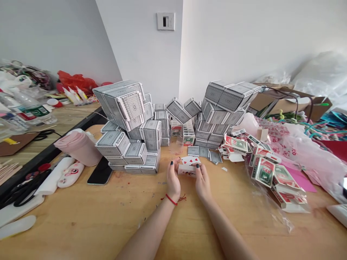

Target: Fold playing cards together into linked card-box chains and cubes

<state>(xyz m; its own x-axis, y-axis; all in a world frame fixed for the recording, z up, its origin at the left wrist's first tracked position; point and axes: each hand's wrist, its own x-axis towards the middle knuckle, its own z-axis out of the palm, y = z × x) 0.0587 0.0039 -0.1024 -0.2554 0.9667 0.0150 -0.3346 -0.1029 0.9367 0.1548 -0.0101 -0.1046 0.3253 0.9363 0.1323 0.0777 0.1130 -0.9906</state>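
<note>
Between my two hands, above the middle of the table, are playing cards [187, 168] with red hearts showing on the upper face and a white folded side toward me. My left hand [173, 180] grips their left end, a red string bracelet on its wrist. Closed on the right end is my right hand [202, 179], thumb on top. Just beyond, a few grey-patterned cards [202, 151] lie face down. Card-built block stacks rise on both sides, the left stack [130, 133] and the right stack [222, 112]. Two joined card blocks [183, 109] stand between them at the back.
Opened red and green card boxes [265, 171] are heaped at the right beside crumpled plastic bags [287, 144]. On the left lie a black phone [99, 172], a pink cloth roll [78, 146] and scissors [32, 186]. Glue bottles [76, 95] stand farther back.
</note>
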